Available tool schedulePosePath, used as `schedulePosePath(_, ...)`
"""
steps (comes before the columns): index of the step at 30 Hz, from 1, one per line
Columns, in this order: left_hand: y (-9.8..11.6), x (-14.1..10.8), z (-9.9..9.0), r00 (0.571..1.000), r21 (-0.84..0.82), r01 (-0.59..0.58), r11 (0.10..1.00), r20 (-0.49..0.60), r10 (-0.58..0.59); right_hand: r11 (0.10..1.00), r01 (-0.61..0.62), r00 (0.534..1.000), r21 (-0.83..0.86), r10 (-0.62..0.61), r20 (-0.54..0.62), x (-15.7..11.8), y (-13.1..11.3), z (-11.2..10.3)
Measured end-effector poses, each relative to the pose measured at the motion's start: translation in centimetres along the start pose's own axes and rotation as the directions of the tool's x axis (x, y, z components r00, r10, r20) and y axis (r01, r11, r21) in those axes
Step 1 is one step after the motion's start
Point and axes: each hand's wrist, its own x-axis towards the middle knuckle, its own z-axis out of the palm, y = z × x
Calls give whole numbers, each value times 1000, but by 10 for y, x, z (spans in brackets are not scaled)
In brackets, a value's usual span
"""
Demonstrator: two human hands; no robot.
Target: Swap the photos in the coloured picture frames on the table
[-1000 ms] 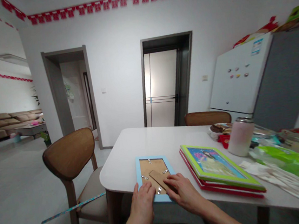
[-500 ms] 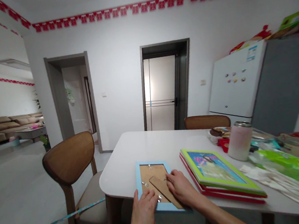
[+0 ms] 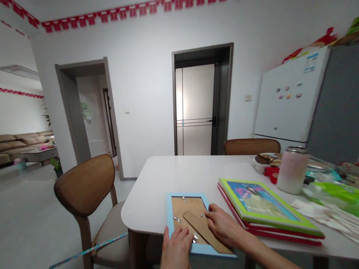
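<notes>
A light-blue picture frame point(image 3: 170, 213) lies face down at the table's near edge, its lower end jutting past the edge. Its brown backing board point(image 3: 180, 206) shows, with small metal turn clips point(image 3: 177, 219) around it and a slanted brown stand leg point(image 3: 204, 233) across it. My left hand point(image 3: 177, 251) grips the lower left side, thumb by the blue border, fingers over the board near the bottom clip. On the right border, my right hand point(image 3: 225, 227) has its fingers curled beside the right clip and the stand leg. Its fingertips are partly hidden.
To the right, a green-bordered picture frame point(image 3: 264, 202) rests on red ones. Beyond are a pink-and-white bottle point(image 3: 292, 171), white cloth point(image 3: 323, 211) and green packaging point(image 3: 357, 202). A wooden chair point(image 3: 87, 185) stands left, with a patterned blue strip point(image 3: 89, 249) across it.
The view has shifted slightly, so everything appears a little farther right. Both hands remain on the blue picture frame, with the right fingers still by the right clip.
</notes>
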Motion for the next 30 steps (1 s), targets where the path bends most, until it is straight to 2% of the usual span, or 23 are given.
schedulePosePath(6,-1,-1,0,1000,-9,-14,1000,-12,14,1000,-25,995,-19,23,-101,7,6,3)
schedulePosePath(10,-1,-4,0,999,-27,-46,999,5,46,1000,-13,995,6,13,-102,36,-6,9)
schedulePosePath(14,-3,-3,-1,995,-41,-75,996,68,77,996,-92,992,12,92,-85,68,-16,23)
schedulePosePath(17,-5,-2,-4,991,-57,-92,994,94,97,988,-153,983,4,152,-106,81,-15,35)
schedulePosePath(24,-4,-11,-7,995,-158,-88,983,25,93,987,-161,980,27,163,-118,89,-7,49)
schedulePosePath(30,7,-10,-10,999,-198,-10,980,-39,3,972,-224,960,72,233,-156,99,-4,55)
